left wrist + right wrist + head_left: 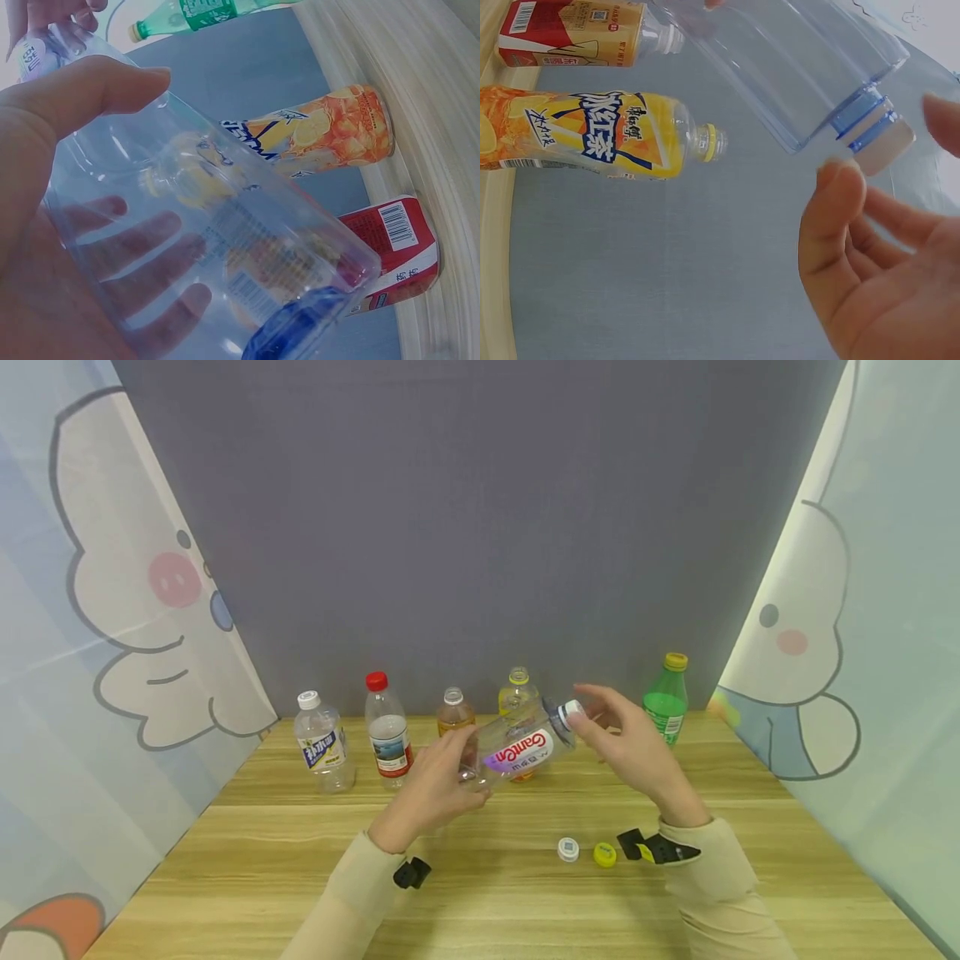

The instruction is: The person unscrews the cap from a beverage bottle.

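A clear plastic bottle [517, 752] with a red and purple label is tilted above the table, its neck up towards the right. My left hand [438, 785] grips its lower body; in the left wrist view the thumb [112, 86] and fingers wrap around it. A white cap [885, 148] sits on the bottle's neck. My right hand [626, 743] is beside this cap, its fingers and thumb spread about it. The right wrist view shows a gap between the cap and the digit at the right edge; whether another fingertip touches it, I cannot tell.
Along the back stand a white-capped bottle [322, 747], a red-capped bottle [388, 735], an uncapped amber bottle [454, 714], an uncapped yellow-labelled bottle [592, 135] and a green bottle [666, 697]. A loose white cap [568, 849] and yellow cap [604, 855] lie on the wooden table [495, 910].
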Tool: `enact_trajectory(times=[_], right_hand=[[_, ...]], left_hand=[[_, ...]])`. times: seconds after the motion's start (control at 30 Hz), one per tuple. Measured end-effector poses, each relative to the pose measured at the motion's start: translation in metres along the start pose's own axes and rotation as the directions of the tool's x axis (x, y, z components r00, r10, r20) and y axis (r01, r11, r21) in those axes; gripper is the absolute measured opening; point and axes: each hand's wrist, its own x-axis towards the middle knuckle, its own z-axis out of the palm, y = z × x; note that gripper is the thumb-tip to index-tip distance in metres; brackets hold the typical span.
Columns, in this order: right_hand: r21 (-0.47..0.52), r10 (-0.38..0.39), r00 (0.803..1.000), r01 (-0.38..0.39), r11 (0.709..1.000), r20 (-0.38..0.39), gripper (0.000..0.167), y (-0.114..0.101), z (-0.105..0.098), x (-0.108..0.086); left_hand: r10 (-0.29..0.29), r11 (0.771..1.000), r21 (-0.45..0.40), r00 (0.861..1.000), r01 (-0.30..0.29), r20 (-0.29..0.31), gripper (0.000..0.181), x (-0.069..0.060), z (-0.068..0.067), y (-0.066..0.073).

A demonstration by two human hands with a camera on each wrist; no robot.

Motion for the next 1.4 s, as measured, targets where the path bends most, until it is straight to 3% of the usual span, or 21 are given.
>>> enact_trajectory(times=[0.13,0.27,0.8,1.4], right_hand=[[-0.032,0.071,0.995,-0.073,0.997,-0.063,0.045,0.0011,0.0011,0.0007],[-0.048,0.091,0.993,-0.095,0.994,-0.081,0.042,0.0022,0.0011,0.0013],[-0.043,-0.051,0.998,0.053,0.998,0.031,0.034,0.0015,-0.0035,-0.0021],[-0.012,-0.025,0.998,0.024,1.000,-0.057,0.031,-0.0006,0.0023,-0.0004]], left_hand=[[0.014,1.000,0.004,1.000,-0.014,0.003,0.085,-0.0003,-0.0002,0.0005],[0.022,0.999,0.025,1.000,-0.022,0.007,0.085,0.0000,-0.0003,0.0018],[0.003,0.999,0.042,1.000,-0.003,0.015,0.086,-0.0013,-0.0007,0.0000],[0.015,0.999,0.040,1.000,-0.015,0.020,0.083,-0.0005,-0.0028,0.0001]])
